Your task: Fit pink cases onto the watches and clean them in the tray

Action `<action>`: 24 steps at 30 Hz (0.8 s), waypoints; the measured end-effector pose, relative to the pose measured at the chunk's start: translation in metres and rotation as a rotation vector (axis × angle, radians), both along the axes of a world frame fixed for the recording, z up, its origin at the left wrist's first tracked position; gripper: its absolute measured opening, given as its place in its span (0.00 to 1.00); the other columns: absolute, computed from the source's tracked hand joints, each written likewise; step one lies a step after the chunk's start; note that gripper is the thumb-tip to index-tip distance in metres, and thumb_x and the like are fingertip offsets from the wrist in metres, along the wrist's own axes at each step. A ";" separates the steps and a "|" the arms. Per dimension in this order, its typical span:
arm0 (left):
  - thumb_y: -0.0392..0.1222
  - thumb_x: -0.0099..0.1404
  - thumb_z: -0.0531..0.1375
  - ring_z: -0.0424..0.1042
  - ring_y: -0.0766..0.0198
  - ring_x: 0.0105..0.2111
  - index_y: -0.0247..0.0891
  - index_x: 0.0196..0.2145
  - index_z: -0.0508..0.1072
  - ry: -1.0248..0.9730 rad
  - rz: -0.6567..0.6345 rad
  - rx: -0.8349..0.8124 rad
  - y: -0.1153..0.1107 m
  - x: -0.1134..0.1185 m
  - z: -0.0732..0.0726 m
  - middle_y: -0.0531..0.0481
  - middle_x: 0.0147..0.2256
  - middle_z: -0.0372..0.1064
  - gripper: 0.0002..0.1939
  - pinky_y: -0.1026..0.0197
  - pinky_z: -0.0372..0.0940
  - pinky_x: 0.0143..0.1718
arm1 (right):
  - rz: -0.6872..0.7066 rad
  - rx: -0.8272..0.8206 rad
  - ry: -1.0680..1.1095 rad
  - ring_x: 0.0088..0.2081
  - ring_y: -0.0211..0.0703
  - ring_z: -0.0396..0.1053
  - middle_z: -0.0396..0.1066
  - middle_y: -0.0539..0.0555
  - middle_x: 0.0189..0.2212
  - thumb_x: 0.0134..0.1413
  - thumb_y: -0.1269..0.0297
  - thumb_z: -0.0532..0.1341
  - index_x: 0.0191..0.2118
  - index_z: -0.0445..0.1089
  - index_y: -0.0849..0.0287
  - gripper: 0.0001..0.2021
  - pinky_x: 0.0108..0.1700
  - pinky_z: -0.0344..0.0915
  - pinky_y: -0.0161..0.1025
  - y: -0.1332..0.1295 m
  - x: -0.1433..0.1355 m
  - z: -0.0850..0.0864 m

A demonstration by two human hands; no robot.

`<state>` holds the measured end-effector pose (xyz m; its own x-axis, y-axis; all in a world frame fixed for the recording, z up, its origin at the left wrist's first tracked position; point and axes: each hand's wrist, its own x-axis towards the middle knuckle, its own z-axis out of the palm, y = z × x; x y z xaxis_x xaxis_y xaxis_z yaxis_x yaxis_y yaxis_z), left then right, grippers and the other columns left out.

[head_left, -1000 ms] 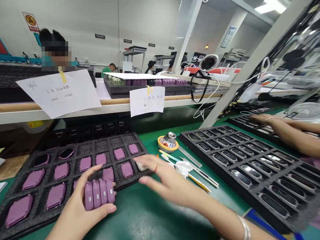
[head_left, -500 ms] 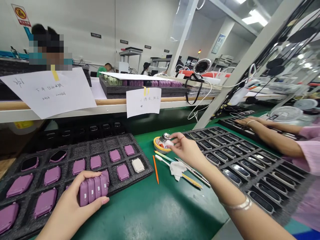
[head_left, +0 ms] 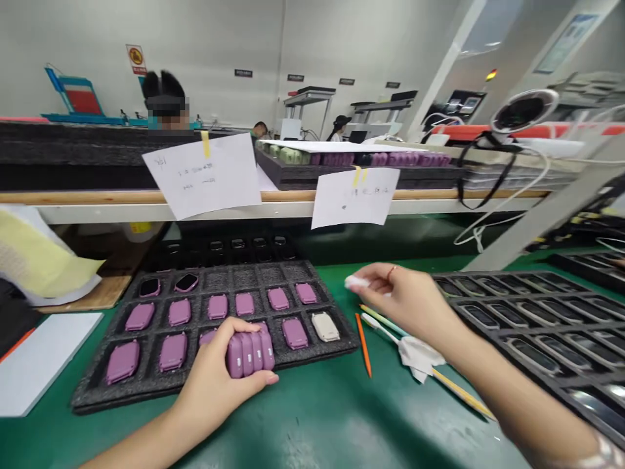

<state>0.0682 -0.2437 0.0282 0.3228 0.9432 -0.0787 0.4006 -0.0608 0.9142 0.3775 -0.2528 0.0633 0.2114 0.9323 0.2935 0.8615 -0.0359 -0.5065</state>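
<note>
My left hand (head_left: 219, 365) is closed around a row of several purple watch cases (head_left: 250, 352), standing on edge side by side, at the front edge of a dark foam tray (head_left: 195, 384). More purple watch cases (head_left: 140, 316) lie in the tray's pockets, along with one off-white case (head_left: 325, 326) at its right end. My right hand (head_left: 398, 293) pinches a small white wad (head_left: 356, 282), perhaps a wipe, above the green mat. Below that hand lie an orange stick (head_left: 363, 345), a white-headed brush (head_left: 378, 327) and a crumpled white cloth (head_left: 417, 358).
On the right, another foam tray (head_left: 508, 332) holds dark-faced oval parts. A shelf (head_left: 288, 207) with taped paper notes crosses behind the bench, carrying a loaded foam tray (head_left: 312, 174). A white board (head_left: 49, 358) lies at the left. People sit in the background.
The view has swung left. My right hand has come away from the round yellow-rimmed container, still pinching the white wad; the container no longer shows. My left hand keeps its grip on the purple cases.
</note>
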 end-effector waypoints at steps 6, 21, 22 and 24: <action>0.42 0.50 0.70 0.72 0.60 0.35 0.44 0.41 0.67 -0.034 -0.031 0.022 0.001 0.000 -0.005 0.55 0.36 0.75 0.21 0.59 0.65 0.39 | 0.394 0.042 0.207 0.25 0.36 0.72 0.73 0.50 0.26 0.56 0.67 0.60 0.29 0.69 0.57 0.05 0.28 0.69 0.32 -0.027 -0.116 -0.016; 0.41 0.52 0.68 0.71 0.62 0.33 0.45 0.40 0.67 -0.064 -0.018 0.036 0.002 0.002 -0.013 0.57 0.34 0.73 0.19 0.62 0.65 0.36 | 0.460 0.073 0.238 0.21 0.34 0.65 0.65 0.48 0.24 0.50 0.78 0.59 0.26 0.64 0.58 0.08 0.23 0.61 0.30 -0.023 -0.151 -0.027; 0.41 0.52 0.68 0.71 0.62 0.33 0.45 0.40 0.67 -0.063 -0.018 0.033 0.002 0.002 -0.012 0.58 0.34 0.73 0.19 0.62 0.65 0.36 | 0.462 0.078 0.231 0.22 0.34 0.64 0.65 0.48 0.24 0.49 0.78 0.59 0.26 0.63 0.58 0.08 0.23 0.61 0.30 -0.022 -0.150 -0.027; 0.40 0.52 0.68 0.71 0.63 0.34 0.45 0.40 0.68 -0.063 -0.023 0.028 0.002 0.002 -0.012 0.57 0.35 0.74 0.18 0.62 0.66 0.36 | 0.472 0.088 0.214 0.22 0.34 0.63 0.64 0.48 0.24 0.48 0.80 0.58 0.26 0.62 0.58 0.09 0.23 0.60 0.30 -0.023 -0.150 -0.029</action>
